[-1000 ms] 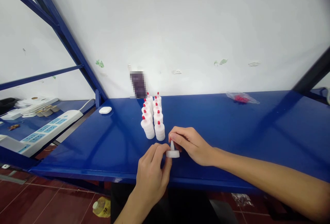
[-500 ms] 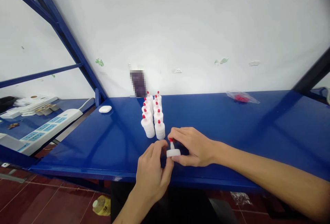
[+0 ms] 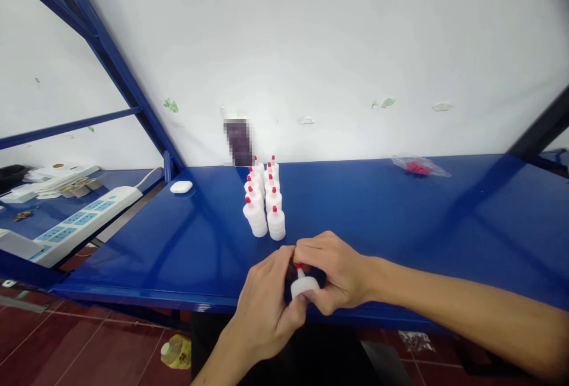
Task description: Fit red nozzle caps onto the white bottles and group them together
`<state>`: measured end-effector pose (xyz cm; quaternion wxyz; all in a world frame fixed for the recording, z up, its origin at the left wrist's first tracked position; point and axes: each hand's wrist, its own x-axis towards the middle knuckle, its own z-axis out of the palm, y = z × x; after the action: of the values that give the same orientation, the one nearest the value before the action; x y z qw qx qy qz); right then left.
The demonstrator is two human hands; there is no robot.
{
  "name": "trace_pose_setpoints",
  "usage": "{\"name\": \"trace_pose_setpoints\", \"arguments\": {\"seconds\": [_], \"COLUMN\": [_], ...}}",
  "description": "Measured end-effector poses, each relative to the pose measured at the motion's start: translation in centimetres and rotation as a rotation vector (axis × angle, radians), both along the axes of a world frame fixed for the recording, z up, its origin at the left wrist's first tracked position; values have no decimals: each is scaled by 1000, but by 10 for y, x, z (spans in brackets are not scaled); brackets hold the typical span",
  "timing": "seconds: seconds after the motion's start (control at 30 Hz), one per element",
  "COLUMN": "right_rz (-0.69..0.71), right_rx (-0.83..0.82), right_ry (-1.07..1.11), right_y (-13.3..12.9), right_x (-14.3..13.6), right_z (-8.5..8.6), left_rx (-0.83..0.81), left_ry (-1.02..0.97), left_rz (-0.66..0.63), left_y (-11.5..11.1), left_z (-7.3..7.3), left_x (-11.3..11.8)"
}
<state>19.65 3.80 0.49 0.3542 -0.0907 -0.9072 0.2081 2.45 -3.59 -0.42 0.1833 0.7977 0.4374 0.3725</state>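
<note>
Between both hands, near the table's front edge, is a small white squeeze bottle [image 3: 304, 286] with a narrow nozzle and a red tip [image 3: 299, 267]. Its nozzle points up and leans slightly left. My left hand [image 3: 269, 300] curls around it from the left, thumb at its lower side. From the right, my right hand [image 3: 335, 270] closes on it, forefinger by the red tip and thumb low on the white body. The fingers hide part of the bottle. Just beyond my hands, similar white bottles [image 3: 276, 224] with red tips stand in two rows.
A clear bag of red caps [image 3: 418, 167] lies at the back right of the blue table [image 3: 355, 196]. To the left are a white oval case [image 3: 181, 187] and a power strip [image 3: 84, 220]. A pixelated dark rectangle [image 3: 239, 142] is by the wall. A yellowish bottle [image 3: 176, 351] lies on the floor.
Both hands have moved closer to me with the bottle, which now tilts more. My hands have drawn together, and the fingers now meet above the red tip.
</note>
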Motion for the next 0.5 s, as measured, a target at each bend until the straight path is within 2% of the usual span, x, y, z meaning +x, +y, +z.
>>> {"name": "trace_pose_setpoints", "arguments": {"seconds": [0.17, 0.33, 0.43, 0.5], "right_rz": [-7, 80, 17, -79], "right_rx": [-125, -163, -217, -183], "right_ry": [-2, -78, -66, -15], "right_y": [0, 0, 4, 13], "right_x": [1, 6, 9, 9], "right_z": [2, 17, 29, 39], "left_rx": [-28, -89, -99, -86], "left_ry": [-57, -123, -139, -145], "left_rz": [-16, -2, 61, 127], "left_y": [0, 0, -1, -1], "left_z": [2, 5, 4, 3], "left_x": [-1, -2, -2, -1]}}
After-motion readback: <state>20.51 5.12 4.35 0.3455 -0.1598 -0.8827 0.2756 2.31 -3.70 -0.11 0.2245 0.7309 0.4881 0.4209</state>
